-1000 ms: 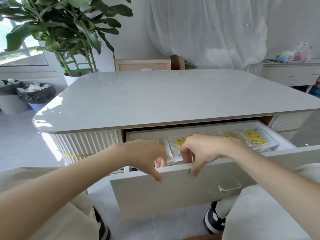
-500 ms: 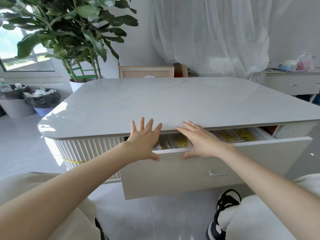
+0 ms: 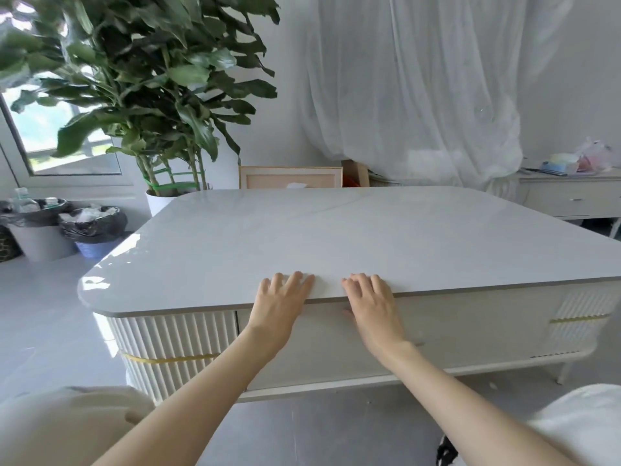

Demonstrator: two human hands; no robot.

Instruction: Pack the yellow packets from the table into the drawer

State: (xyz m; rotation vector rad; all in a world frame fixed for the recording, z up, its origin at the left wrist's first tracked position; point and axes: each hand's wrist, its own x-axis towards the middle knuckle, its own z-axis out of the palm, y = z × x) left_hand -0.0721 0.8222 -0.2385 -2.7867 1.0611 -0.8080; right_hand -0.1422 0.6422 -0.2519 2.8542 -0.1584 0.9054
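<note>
The white drawer [image 3: 453, 334] sits pushed flush into the front of the low white table [image 3: 336, 230]. No yellow packets show; the closed drawer front hides its inside. My left hand [image 3: 279, 304] lies flat against the drawer front, its straight fingers reaching up over the table's front edge. My right hand [image 3: 373, 307] presses the drawer front beside it, fingers also resting over the edge. Both hands hold nothing.
A large potted plant [image 3: 144, 95] stands behind the table's far left corner. Bins lined with black bags [image 3: 90, 227] sit on the floor at left. A framed board [image 3: 290, 178] leans behind the table. A white sideboard [image 3: 571, 196] stands at right, under a sheer curtain [image 3: 420, 79].
The drawer went from wide open, with yellow packets showing inside, to fully closed. Both hands left the drawer's inside, flattened on its front and pushed it in.
</note>
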